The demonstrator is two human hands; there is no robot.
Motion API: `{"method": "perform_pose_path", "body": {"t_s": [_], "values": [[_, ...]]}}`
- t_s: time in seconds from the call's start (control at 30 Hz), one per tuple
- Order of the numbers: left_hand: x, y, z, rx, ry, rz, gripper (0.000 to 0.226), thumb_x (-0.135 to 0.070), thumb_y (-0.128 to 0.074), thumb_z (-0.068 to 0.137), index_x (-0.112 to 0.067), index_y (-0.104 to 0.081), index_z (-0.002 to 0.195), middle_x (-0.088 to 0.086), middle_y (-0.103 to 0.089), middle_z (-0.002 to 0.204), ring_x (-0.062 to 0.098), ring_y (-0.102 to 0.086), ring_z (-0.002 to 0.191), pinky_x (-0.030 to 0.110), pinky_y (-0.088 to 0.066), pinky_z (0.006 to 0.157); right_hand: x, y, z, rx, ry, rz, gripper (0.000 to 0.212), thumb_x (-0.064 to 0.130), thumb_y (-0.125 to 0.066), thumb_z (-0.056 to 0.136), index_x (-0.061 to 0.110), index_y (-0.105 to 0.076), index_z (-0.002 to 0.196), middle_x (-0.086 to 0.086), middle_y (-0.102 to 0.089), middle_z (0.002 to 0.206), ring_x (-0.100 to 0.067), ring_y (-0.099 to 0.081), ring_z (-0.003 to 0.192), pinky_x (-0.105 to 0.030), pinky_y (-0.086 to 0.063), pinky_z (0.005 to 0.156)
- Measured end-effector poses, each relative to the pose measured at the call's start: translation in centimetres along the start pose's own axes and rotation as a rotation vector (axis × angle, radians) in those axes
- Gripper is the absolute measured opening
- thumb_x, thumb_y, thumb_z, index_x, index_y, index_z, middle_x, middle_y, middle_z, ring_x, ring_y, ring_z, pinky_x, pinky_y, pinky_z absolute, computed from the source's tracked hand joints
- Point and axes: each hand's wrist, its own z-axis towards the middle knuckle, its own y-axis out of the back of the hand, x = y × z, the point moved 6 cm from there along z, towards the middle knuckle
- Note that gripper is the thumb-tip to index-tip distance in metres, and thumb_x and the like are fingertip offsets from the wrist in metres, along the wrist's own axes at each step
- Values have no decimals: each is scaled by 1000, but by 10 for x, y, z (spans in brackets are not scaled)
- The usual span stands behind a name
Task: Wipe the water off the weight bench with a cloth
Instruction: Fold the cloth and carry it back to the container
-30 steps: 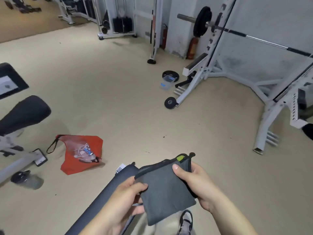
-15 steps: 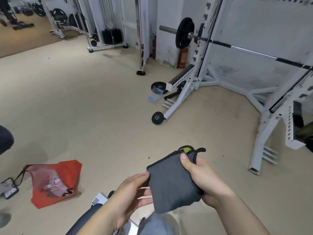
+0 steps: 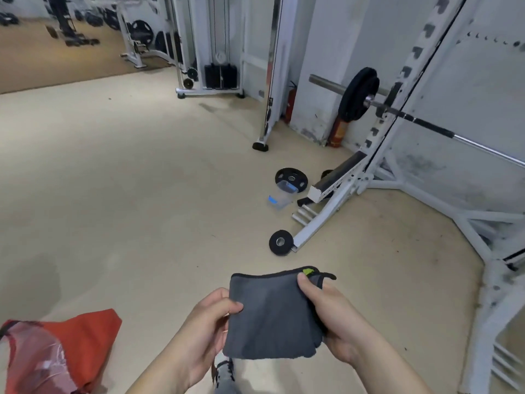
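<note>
The folded grey cloth point(image 3: 270, 317) sits low at 6 o'clock, held in both hands. The left hand point(image 3: 211, 322) pinches its left edge, and the right hand point(image 3: 335, 317) grips the corner by the green tag point(image 3: 307, 271). No wet bench pad is in view. It is probably best to hold the cloth as a flat, folded pad and find the bench before wiping.

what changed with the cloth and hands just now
The left hand loosened off the cloth half a second ago and now pinches its left edge again. The view shifted, so the red bag sits lower left. The right hand kept its grip on the tagged corner.
</note>
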Motion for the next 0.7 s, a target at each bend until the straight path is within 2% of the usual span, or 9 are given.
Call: {"method": "perform_pose_path", "body": {"t_s": [0.1,0.2,0.3,0.4,0.47,0.57,0.7], "values": [[-72,9,62,-19,-52,77,11,-16,-69,72,-18,-59,74,8,-61,80,21,-52,71,31,-38,55,55,-26,70,43,16,-12,35,35,-69,98,11,-70,124,-8,-80,114,-27,-77,108,-45,-61,94],[-136,13,119,-18,-79,151,15,-6,-61,87,-16,-59,77,3,-65,76,13,-59,63,22,-43,48,107,-42,129,74,31,5,36,27,-75,94,12,-67,126,-9,-80,115,-27,-77,107,-44,-61,92],[-195,14,170,6,-96,191,9,-9,-65,77,-13,-57,79,-1,-69,78,8,-62,61,18,-43,45,145,-49,183,82,-17,40,47,28,-80,90,11,-64,130,-9,-79,118,-28,-76,109,-45,-61,94],[-249,8,226,72,-97,169,8,-6,-59,78,-13,-57,74,0,-70,82,10,-62,65,19,-44,48,176,-56,240,107,-98,100,46,29,-78,92,7,-65,131,-13,-78,121,-30,-75,113,-45,-59,97],[-281,5,268,111,-76,99,21,1,-52,85,-13,-61,72,4,-69,78,13,-64,64,21,-47,49,201,-62,278,138,-133,180,38,29,-71,97,6,-70,128,-15,-76,124,-32,-73,117,-45,-57,98],[-326,2,336,170,-55,89,6,-10,-59,72,-12,-60,78,8,-68,82,18,-65,73,27,-49,58,237,-66,340,175,-166,316,42,32,-69,97,6,-72,130,-15,-73,130,-32,-70,122,-50,-49,111],[-383,0,431,263,34,65,32,-14,-67,64,-11,-54,93,17,-59,98,31,-55,94,39,-40,74,282,-74,431,301,-242,469,51,37,-63,102,3,-63,140,-22,-58,149,-39,-56,138,-54,-33,123]]}}
